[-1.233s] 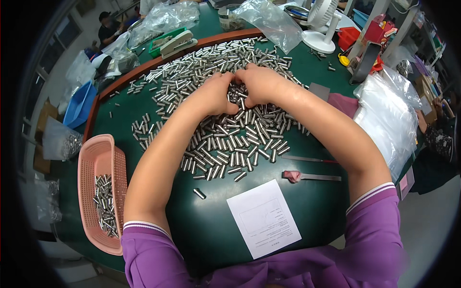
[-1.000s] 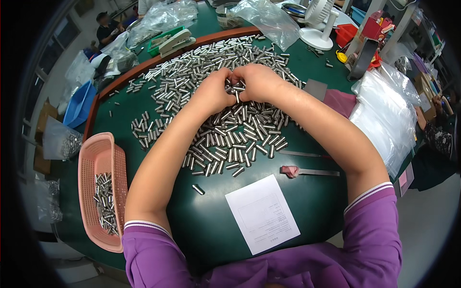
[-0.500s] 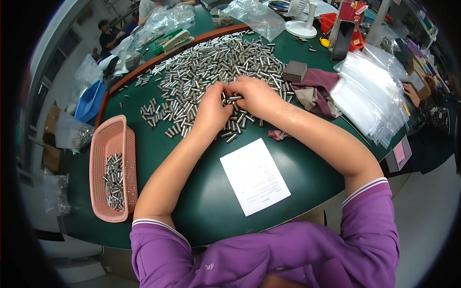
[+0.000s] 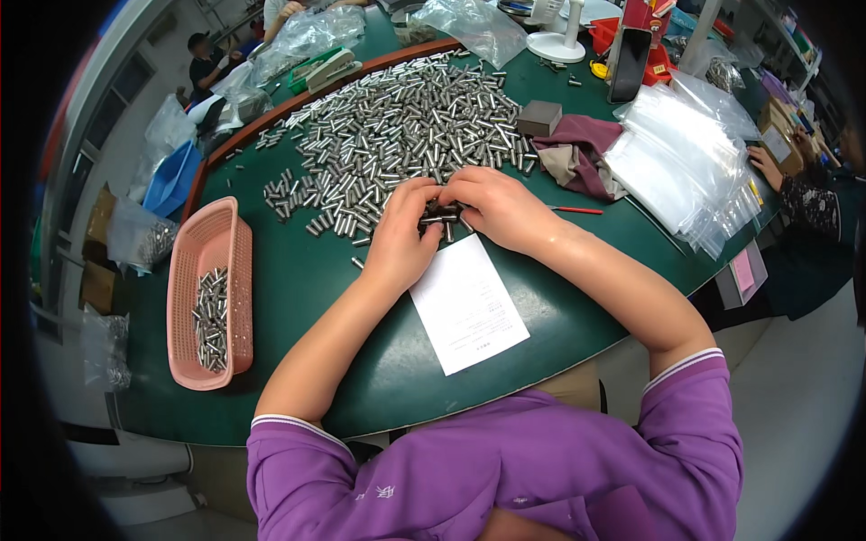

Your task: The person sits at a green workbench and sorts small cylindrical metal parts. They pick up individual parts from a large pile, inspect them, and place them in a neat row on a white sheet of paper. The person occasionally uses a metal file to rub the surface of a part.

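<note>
A wide heap of short metal pins (image 4: pixel 397 117) covers the far part of the green table (image 4: pixel 379 370). At its near edge my left hand (image 4: pixel 403 236) and my right hand (image 4: pixel 498 207) face each other, fingertips almost meeting. Their fingers curl round a small cluster of pins (image 4: pixel 439 216), partly hidden by the fingers and thumbs. Both hands are closed on these pins, low over the tabletop. Just below them lies a white printed paper sheet (image 4: pixel 471 311), its top edge close to the cluster.
On the left stands a pink basket (image 4: pixel 183 298) with pins inside. A grey block (image 4: pixel 539 118), a maroon cloth (image 4: pixel 586 149), a red pen (image 4: pixel 577 210) and clear plastic bags (image 4: pixel 677 162) lie to the right. A stapler (image 4: pixel 332 70) sits beyond the wooden rim (image 4: pixel 239 140). Other people are nearby.
Both hands have drawn nearer to me, toward the sheet, with the pins between them. The view has shifted slightly. A red pen beside my right wrist now shows.
</note>
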`<act>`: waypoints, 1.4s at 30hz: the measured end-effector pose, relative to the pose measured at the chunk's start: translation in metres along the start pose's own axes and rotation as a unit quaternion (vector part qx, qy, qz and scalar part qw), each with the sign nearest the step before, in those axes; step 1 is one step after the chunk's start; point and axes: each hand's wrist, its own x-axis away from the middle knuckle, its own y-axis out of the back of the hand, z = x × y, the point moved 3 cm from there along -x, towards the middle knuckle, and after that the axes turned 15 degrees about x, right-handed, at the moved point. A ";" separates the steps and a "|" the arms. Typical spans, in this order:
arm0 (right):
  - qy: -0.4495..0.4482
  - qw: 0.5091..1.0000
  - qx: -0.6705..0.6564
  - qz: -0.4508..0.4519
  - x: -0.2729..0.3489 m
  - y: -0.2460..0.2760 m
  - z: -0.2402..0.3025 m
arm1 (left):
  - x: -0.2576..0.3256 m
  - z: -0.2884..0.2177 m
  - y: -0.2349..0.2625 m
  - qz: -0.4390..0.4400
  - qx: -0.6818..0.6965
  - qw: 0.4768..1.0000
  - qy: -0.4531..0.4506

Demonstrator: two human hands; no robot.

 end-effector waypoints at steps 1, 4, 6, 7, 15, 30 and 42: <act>0.004 1.000 0.008 -0.011 0.004 0.005 0.002 | 0.004 -0.003 0.001 0.001 0.006 1.000 -0.002; -0.039 0.994 0.066 -0.075 0.016 0.025 0.003 | 0.013 -0.015 0.012 0.016 -0.009 1.000 -0.019; -0.071 0.991 0.091 -0.060 0.021 0.036 0.003 | 0.020 -0.021 0.020 0.001 -0.012 1.000 -0.018; -0.087 0.989 0.103 -0.052 0.022 0.041 0.004 | 0.024 -0.021 0.025 -0.002 -0.012 1.000 -0.007; -0.037 0.990 0.136 0.029 0.007 0.012 0.016 | 0.032 -0.010 0.038 -0.034 0.015 0.997 0.063; -0.034 0.977 0.190 0.092 0.018 0.041 0.045 | 0.022 -0.020 0.019 0.050 -0.189 0.981 -0.002; -0.031 0.998 0.042 0.027 0.013 0.024 0.053 | 0.041 -0.034 0.039 0.028 -0.052 0.996 0.062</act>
